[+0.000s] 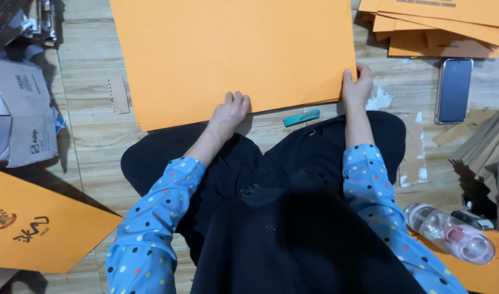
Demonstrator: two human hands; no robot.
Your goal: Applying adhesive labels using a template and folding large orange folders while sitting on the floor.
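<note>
A large orange paper sheet [233, 51] lies on the wooden floor in front of my crossed legs. My left hand [228, 111] grips its near edge, fingers curled over the top. My right hand [356, 87] holds the sheet's near right corner, thumb on top. A small teal cutter [301, 117] lies on the floor just below the sheet's edge, between my hands. Both sleeves are blue with coloured dots.
A stack of orange sheets [440, 27] sits at the back right, a phone [454, 90] beside it. Cardboard pieces [486, 144] and a clear bottle with pink cap [451, 231] lie at right. A printed orange sheet [37, 228] and a cardboard box [20, 109] are at left.
</note>
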